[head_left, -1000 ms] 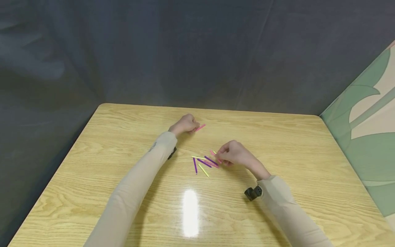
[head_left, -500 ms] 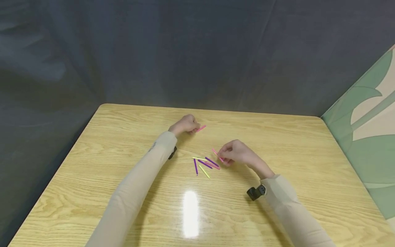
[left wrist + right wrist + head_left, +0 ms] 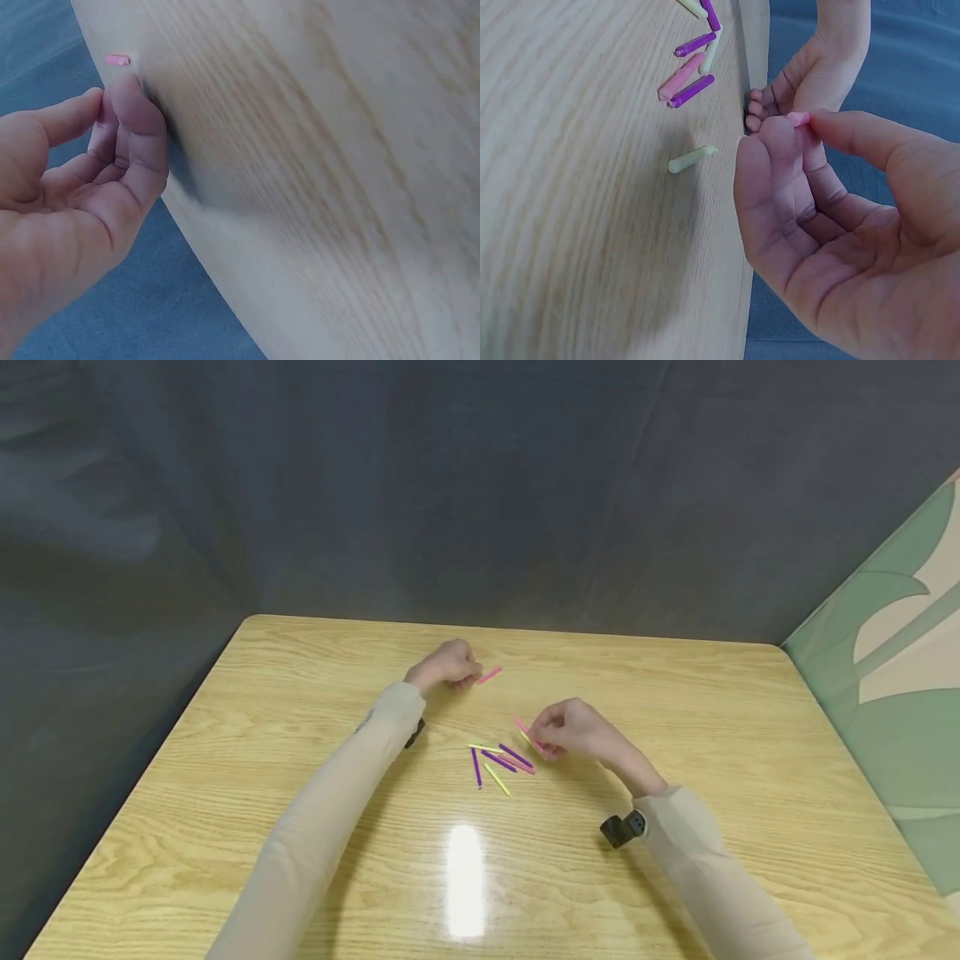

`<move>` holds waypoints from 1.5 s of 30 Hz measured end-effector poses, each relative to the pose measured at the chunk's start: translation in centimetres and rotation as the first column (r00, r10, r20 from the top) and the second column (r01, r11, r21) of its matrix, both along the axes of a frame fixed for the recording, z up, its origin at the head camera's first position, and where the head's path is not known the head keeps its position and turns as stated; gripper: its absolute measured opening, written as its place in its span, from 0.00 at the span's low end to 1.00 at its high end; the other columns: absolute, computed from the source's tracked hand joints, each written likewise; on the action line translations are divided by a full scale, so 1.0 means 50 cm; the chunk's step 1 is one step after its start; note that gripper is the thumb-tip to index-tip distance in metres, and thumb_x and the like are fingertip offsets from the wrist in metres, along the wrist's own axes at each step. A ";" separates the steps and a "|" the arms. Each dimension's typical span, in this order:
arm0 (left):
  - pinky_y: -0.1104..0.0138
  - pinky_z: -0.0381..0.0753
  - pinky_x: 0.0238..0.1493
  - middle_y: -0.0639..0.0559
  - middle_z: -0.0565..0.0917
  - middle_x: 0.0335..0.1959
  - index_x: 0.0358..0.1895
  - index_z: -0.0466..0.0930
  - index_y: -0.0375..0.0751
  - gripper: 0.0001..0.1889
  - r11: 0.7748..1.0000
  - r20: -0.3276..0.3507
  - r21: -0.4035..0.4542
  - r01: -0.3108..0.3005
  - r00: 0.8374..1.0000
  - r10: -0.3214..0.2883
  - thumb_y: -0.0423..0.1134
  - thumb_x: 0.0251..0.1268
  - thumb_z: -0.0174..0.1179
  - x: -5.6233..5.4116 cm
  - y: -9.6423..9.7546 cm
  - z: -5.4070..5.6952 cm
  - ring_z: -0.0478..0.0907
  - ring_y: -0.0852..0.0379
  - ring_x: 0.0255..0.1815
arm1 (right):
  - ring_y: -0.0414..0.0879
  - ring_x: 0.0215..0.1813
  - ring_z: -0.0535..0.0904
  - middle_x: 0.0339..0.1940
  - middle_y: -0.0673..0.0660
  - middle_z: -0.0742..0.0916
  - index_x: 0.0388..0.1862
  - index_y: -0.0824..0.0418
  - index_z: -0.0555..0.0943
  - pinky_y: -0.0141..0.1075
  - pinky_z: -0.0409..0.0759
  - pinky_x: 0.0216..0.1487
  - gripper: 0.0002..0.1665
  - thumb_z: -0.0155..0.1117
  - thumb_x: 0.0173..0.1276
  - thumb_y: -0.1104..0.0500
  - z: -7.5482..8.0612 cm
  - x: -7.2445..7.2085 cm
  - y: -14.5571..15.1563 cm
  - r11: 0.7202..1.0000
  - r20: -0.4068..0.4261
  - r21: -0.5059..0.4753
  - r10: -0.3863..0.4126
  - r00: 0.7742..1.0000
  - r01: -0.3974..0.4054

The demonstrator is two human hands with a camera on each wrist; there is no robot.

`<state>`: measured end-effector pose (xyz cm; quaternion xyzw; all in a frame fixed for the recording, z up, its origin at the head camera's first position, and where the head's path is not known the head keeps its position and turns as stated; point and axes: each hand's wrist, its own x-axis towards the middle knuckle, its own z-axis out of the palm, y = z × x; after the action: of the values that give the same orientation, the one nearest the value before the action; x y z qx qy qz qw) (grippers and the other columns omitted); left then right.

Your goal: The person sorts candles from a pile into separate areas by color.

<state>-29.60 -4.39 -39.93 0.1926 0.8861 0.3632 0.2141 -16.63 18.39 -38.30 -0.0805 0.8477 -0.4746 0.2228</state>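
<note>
Held pink stick (image 3: pixel 800 118): your right grip (image 3: pixel 573 728) hides part of it; only a stub shows in your right wrist view.
Left sleeve (image 3: pixel 322 810): cut off by the head view's bottom edge; its print (image 3: pixel 365 722) is too small for you to read.
Left wrist camera (image 3: pixel 415 734): partly hidden behind your sleeve.
Topmost yellow stick (image 3: pixel 693 7): cut off by your right wrist view's top edge.

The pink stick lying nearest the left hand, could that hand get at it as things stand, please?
Probably yes: the left hand seems to hold nothing, and the pink stick lies on the table just past its fingers, with nothing visible between.
</note>
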 end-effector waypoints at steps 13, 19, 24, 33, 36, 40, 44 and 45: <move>0.58 0.79 0.31 0.38 0.80 0.19 0.25 0.80 0.23 0.18 1.000 -0.056 0.000 0.014 0.998 -0.014 0.34 0.72 0.52 0.008 -0.006 0.026 0.78 0.45 0.22 | 0.45 0.28 0.81 0.26 0.59 0.85 0.39 0.72 0.82 0.41 0.83 0.36 0.10 0.60 0.69 0.65 -0.001 -0.009 -0.004 0.999 -0.040 0.039 -0.008 0.999 0.010; 0.56 0.81 0.35 0.37 0.80 0.21 0.27 0.80 0.23 0.17 1.000 -0.033 -0.002 0.023 0.999 -0.023 0.34 0.72 0.53 0.017 -0.009 0.039 0.80 0.43 0.26 | 0.45 0.28 0.82 0.26 0.59 0.85 0.39 0.72 0.83 0.42 0.83 0.36 0.10 0.60 0.69 0.64 -0.001 -0.017 -0.002 0.998 -0.068 0.067 -0.002 0.998 0.007; 0.58 0.82 0.34 0.35 0.81 0.23 0.28 0.81 0.22 0.17 1.000 -0.035 -0.002 0.030 0.999 -0.030 0.34 0.72 0.53 0.022 -0.011 0.042 0.80 0.43 0.26 | 0.44 0.28 0.82 0.25 0.56 0.86 0.39 0.71 0.84 0.42 0.83 0.36 0.09 0.60 0.68 0.65 -0.004 -0.028 0.004 0.995 -0.088 0.096 -0.015 0.996 0.023; 0.58 0.82 0.34 0.39 0.81 0.21 0.28 0.82 0.23 0.16 0.999 -0.046 -0.002 0.049 0.998 -0.049 0.34 0.71 0.54 0.025 -0.014 0.036 0.79 0.49 0.22 | 0.44 0.29 0.81 0.26 0.56 0.85 0.40 0.72 0.83 0.40 0.82 0.36 0.11 0.60 0.69 0.63 0.004 -0.043 0.014 0.995 -0.094 0.102 -0.010 0.996 0.019; 0.57 0.82 0.35 0.40 0.81 0.21 0.28 0.82 0.23 0.16 0.999 -0.040 0.008 0.053 0.998 -0.052 0.33 0.71 0.54 0.029 -0.016 0.033 0.78 0.50 0.21 | 0.44 0.29 0.80 0.25 0.56 0.85 0.40 0.72 0.83 0.41 0.82 0.36 0.11 0.60 0.69 0.63 0.008 -0.047 0.015 0.995 -0.093 0.096 -0.008 0.996 0.017; 0.58 0.82 0.34 0.41 0.81 0.20 0.29 0.82 0.23 0.15 0.998 -0.009 0.027 0.055 0.998 -0.055 0.33 0.70 0.55 0.036 -0.016 0.033 0.77 0.53 0.20 | 0.45 0.29 0.80 0.26 0.57 0.85 0.40 0.73 0.82 0.40 0.81 0.36 0.12 0.60 0.69 0.63 0.016 -0.053 0.016 0.995 -0.088 0.103 -0.005 0.996 0.014; 0.58 0.82 0.35 0.40 0.82 0.22 0.31 0.83 0.23 0.13 0.995 0.052 0.050 0.084 0.995 -0.087 0.32 0.69 0.56 0.041 -0.013 0.033 0.78 0.53 0.21 | 0.47 0.31 0.81 0.27 0.59 0.85 0.42 0.74 0.82 0.39 0.82 0.37 0.13 0.59 0.69 0.63 0.024 -0.058 0.018 0.995 -0.076 0.096 -0.005 0.997 0.012; 0.58 0.82 0.35 0.40 0.82 0.23 0.32 0.83 0.23 0.13 0.994 0.066 0.056 0.095 0.993 -0.098 0.32 0.70 0.56 0.041 -0.013 0.032 0.79 0.53 0.22 | 0.47 0.31 0.81 0.28 0.60 0.85 0.42 0.75 0.81 0.40 0.82 0.37 0.13 0.59 0.69 0.63 0.025 -0.059 0.019 0.996 -0.072 0.091 -0.004 0.997 0.010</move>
<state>-27.55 -5.03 -38.32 0.2283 0.8580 0.3821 0.2564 -19.60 19.33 -37.04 -0.0843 0.8762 -0.4332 0.1938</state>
